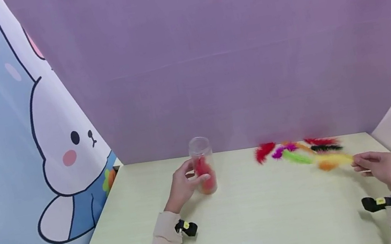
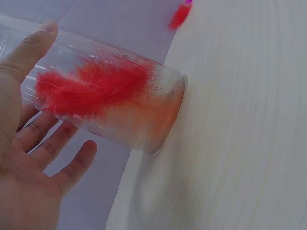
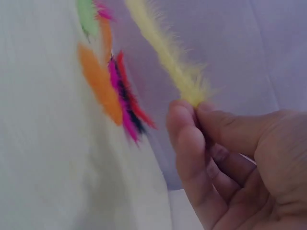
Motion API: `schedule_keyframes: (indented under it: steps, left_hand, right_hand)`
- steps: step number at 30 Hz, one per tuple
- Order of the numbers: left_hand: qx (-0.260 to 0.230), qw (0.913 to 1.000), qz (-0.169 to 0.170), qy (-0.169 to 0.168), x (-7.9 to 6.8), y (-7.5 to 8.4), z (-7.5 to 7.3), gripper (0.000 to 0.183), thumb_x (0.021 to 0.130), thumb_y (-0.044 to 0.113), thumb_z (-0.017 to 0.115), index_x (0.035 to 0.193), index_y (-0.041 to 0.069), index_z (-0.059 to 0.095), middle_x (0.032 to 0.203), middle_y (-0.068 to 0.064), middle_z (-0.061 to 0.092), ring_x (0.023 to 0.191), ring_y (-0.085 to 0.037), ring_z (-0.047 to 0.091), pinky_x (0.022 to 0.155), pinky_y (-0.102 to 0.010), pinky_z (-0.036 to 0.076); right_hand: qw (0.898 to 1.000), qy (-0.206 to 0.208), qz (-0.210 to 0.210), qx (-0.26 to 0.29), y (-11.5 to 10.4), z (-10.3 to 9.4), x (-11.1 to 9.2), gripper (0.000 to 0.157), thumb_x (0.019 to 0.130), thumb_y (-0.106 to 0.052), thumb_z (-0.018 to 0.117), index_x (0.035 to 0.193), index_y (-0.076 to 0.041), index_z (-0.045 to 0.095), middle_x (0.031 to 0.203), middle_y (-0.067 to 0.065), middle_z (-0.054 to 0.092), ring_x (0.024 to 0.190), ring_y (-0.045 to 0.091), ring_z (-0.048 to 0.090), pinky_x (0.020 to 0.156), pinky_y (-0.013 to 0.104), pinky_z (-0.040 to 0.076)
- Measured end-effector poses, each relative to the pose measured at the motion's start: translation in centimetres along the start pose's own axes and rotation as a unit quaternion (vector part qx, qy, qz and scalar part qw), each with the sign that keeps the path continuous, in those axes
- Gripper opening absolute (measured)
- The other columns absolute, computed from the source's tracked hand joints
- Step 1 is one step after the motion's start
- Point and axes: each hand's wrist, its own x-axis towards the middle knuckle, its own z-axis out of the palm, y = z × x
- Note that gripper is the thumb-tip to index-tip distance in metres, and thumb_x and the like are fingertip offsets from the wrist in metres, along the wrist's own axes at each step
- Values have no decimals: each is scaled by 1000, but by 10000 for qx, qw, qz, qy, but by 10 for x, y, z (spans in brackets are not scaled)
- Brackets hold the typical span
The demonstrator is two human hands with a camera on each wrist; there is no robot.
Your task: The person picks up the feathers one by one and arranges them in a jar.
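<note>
From left wrist, jar [image 2: 165, 79], right, yellow feather [image 3: 165, 55]

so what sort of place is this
Probably a curtained-off tabletop booth: a plain purple fabric backdrop, a blue rabbit-printed cloth hanging at one side, and a pale wood-grain table.

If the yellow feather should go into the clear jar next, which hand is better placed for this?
The right hand, I would judge: it pinches the yellow feather, while the left hand holds the clear jar.
</note>
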Motion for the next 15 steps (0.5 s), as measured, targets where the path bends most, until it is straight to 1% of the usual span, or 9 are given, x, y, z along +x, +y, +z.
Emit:
schedule_keyframes:
  steps: [3,5,7,8,10,12,15]
  left_hand:
    - [-29,10000,-21,31,0,1,0,60,78,28,91,132,19,67,125,-4,72,118,-27,65,101,-50,57]
    - [-27,10000,-24,35,0,1,0,60,78,28,90,133,19,66,126,-4,72,118,-26,65,101,-50,57]
    - [2,10000,-31,22,0,0,0,61,79,29,90,133,19,66,125,-4,72,117,-26,65,101,-49,57]
    - [18,10000,-29,15,0,-1,0,61,79,30,90,133,19,66,126,-4,72,117,-26,65,100,-48,58]
    - [46,10000,-13,-20,0,-2,0,62,79,33,90,134,19,65,125,-3,71,118,-26,65,101,-48,58]
    - [68,10000,-11,-37,1,-2,0,63,79,35,90,134,18,65,125,-3,71,118,-25,65,101,-48,57]
    - [74,10000,-29,-48,1,-2,1,63,78,35,90,134,19,65,126,-3,71,118,-25,65,101,-48,57]
  right_hand:
    - [10000,-23,25,35,-6,2,1,19,104,-11,58,113,0,71,83,-14,77,77,0,74,71,26,64]
    - [9997,-57,64,210,-9,2,1,18,104,-10,58,113,1,70,84,-11,78,78,3,76,73,27,64]
    - [9996,-49,166,216,-13,3,1,23,104,-12,59,117,5,68,84,-10,79,79,4,76,75,28,64]
    - [9995,-41,219,210,-15,4,1,21,104,-14,59,114,2,68,83,-9,79,79,5,77,75,28,64]
    - [9996,-8,229,169,-18,5,1,21,104,-16,59,113,1,68,83,-9,79,79,5,77,75,27,64]
    - [9997,81,220,-32,-21,6,1,29,105,-17,59,116,9,65,82,-10,78,78,4,77,74,26,63]
    - [9998,170,64,-2,-24,6,2,23,105,-17,59,109,3,70,81,-11,78,76,4,76,73,25,63]
